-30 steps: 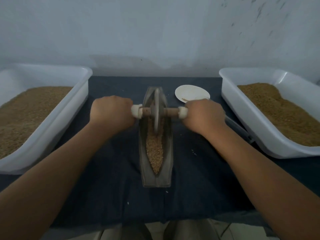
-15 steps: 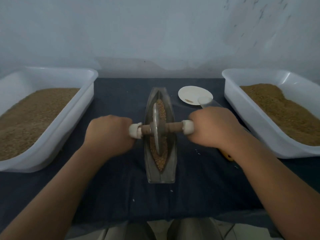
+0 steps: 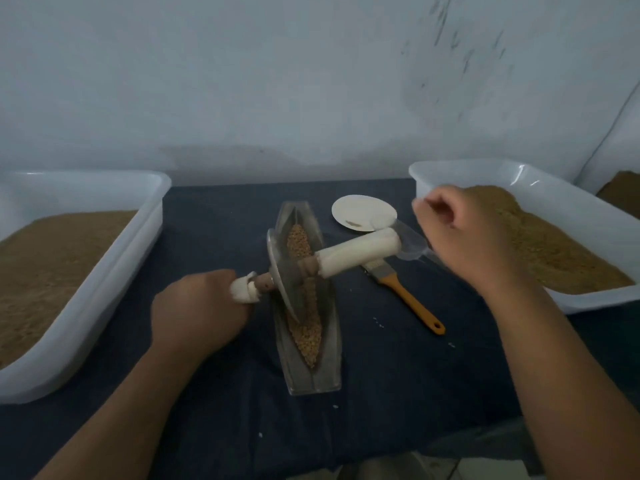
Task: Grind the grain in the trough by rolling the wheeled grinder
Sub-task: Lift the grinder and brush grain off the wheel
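A clear boat-shaped trough (image 3: 329,344) lies lengthwise mid-table, holding brown grain (image 3: 306,327). The wheeled grinder (image 3: 282,271), a metal disc on a wooden axle with white handles, stands tilted in the trough. My left hand (image 3: 197,313) grips its left handle. The right handle (image 3: 358,254) sticks up and to the right with nothing holding it. My right hand (image 3: 464,237) is raised to the right of that handle, fingers loosely curled and blurred; it holds nothing that I can make out.
Two white tubs of grain flank the trough, the left tub (image 3: 104,271) and the right tub (image 3: 561,199). A small white dish (image 3: 363,213), a clear scoop (image 3: 412,242) and an orange-handled brush (image 3: 408,299) lie to the right of the trough on the dark cloth (image 3: 214,216).
My right hand has let go of the right handle and lifted away to the right. The grinder has tipped, right handle up, and my left hand still holds the left handle.
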Demonstrator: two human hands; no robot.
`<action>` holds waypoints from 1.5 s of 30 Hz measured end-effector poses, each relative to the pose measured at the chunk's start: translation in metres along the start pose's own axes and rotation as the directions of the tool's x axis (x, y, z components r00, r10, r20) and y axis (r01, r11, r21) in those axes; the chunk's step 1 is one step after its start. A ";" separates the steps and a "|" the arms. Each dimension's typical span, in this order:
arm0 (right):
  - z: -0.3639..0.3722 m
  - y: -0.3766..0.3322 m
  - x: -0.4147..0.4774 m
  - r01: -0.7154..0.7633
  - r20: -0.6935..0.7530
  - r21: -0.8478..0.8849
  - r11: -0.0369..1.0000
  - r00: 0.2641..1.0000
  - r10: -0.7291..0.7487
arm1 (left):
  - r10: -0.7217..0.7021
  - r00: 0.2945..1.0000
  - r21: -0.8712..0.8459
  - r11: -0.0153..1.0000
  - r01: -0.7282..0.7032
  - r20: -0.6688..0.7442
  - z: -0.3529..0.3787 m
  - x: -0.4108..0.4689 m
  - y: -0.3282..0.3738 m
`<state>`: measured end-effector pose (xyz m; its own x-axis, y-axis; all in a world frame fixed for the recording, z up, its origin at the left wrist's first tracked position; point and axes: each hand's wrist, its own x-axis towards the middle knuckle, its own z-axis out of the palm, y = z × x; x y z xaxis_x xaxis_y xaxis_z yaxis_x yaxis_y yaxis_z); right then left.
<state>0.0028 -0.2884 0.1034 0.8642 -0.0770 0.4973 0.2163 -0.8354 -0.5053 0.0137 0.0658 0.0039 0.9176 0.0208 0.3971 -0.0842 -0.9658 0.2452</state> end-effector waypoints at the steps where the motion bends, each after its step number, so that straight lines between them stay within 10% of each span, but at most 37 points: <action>1: 0.001 0.012 -0.007 -0.032 0.085 -0.174 0.984 0.995 0.048 | -0.007 1.000 -0.020 1.000 0.007 -0.015 0.000 -0.002 -0.001; 4: 0.020 0.040 -0.037 0.065 0.374 -0.521 0.851 0.913 0.160 | -0.053 0.998 -0.068 0.996 0.050 -0.043 -0.004 -0.003 -0.002; 10: 0.044 0.051 -0.054 0.214 0.561 -0.359 0.909 0.828 0.027 | -0.138 0.990 -0.199 0.971 0.132 -0.013 -0.005 -0.006 -0.003; 14: 0.035 0.037 -0.040 -0.160 0.399 0.115 0.980 0.911 0.102 | -0.181 0.980 -0.335 0.921 0.198 0.081 -0.002 -0.003 -0.004; 17: 0.039 0.019 -0.033 -0.104 0.310 0.370 0.923 0.951 -0.017 | -0.192 0.977 -0.443 0.871 0.215 0.097 0.002 -0.004 -0.005; 22: 0.072 -0.014 -0.008 0.162 -0.039 0.216 0.963 0.987 -0.158 | -0.265 0.956 -0.570 0.769 0.289 0.127 0.005 -0.002 -0.010; 37: 0.109 -0.036 0.025 0.089 0.286 0.142 0.986 0.950 -0.127 | -0.300 0.943 -0.640 0.698 0.321 0.145 0.004 0.002 -0.008; 45: 0.104 -0.049 0.029 0.116 0.072 0.169 0.979 0.989 -0.130 | -0.294 0.943 -0.659 0.680 0.321 0.156 0.003 0.002 -0.007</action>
<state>0.0642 -0.1933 0.0692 0.8595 0.0715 0.5061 0.3886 -0.7346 -0.5561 0.0173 0.0715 0.0000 0.9506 0.2632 0.1644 -0.0188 -0.4799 0.8771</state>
